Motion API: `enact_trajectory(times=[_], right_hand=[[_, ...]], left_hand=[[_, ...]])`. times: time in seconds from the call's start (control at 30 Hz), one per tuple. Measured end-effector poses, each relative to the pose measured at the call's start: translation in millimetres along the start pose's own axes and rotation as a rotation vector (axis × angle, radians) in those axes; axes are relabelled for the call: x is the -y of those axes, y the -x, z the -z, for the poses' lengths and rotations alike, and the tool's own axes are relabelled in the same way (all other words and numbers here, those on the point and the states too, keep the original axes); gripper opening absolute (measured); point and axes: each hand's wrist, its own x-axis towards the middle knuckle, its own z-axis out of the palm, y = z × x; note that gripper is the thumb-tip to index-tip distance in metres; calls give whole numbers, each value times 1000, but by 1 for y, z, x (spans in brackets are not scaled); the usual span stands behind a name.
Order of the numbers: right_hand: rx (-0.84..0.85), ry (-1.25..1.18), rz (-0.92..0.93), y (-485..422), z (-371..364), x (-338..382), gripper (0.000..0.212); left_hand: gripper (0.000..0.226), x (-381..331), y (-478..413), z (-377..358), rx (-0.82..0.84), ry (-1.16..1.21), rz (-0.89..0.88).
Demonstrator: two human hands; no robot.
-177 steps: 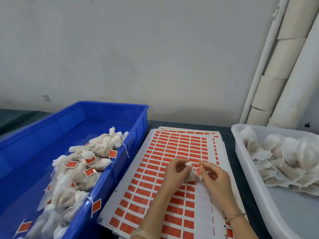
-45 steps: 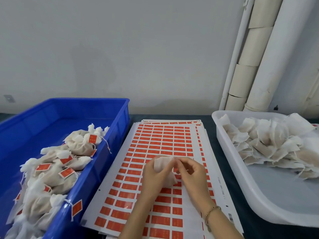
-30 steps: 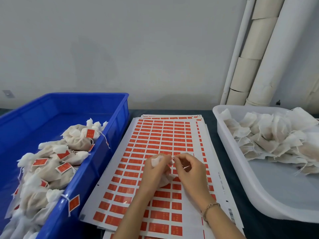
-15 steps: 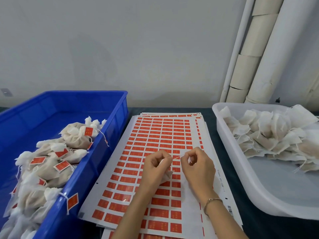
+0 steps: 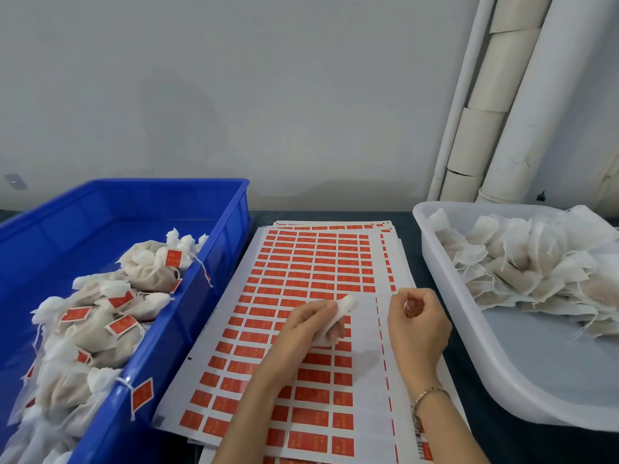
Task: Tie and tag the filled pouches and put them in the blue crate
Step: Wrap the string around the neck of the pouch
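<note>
Pouch [image 5: 345, 304] in left hand [image 5: 308, 326]; right hand [image 5: 418, 326] curled; sticker sheets [image 5: 301, 262] on dark table [image 5: 410, 234]

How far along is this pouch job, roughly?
Done: a pile of tagged pouches lies in the blue crate. In hand: the left hand holds one pouch, the right hand pinches what seems its drawstring; no tag seen on it. Left: a heap of untied pouches in the white tub.
</note>
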Motion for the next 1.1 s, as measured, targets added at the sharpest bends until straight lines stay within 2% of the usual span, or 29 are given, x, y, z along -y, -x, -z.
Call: enact_trajectory(times=[0.1,0.23,0.47,0.6,0.73,0.8,0.87,0.93,1.0,1.1], right_hand=[[120,96,21,3,-3,-4,13],[283,212,119,15,-9,-6,18],[587,67,246,23,-11,0,21],[707,-42,251,27,-11,7,21],[736,-108,255,31,-11,12,19],[746,-149,263,33,-10,15,16],[718,-200,241,34,-9,18,12],[630,-251,167,35,-8,19,10],[520,-253,105,35,-9,17,8],[533,-211,27,33,-13,15,8]], left_hand=[[22,-1,0,1,-79,138,-69],[28,-2,0,3,-172,225,-94],[13,13,-2,0,-409,-230,-219],[38,24,-5,-1,-390,-541,-263],[31,28,-8,-1,-368,-666,-331],[30,26,-7,-3,-380,-615,-334],[27,22,-4,-4,-385,-462,-299],[26,15,-3,-6,-375,-251,-202],[38,11,-2,-6,-377,-146,-70],[44,9,0,-7,-352,-65,68]])
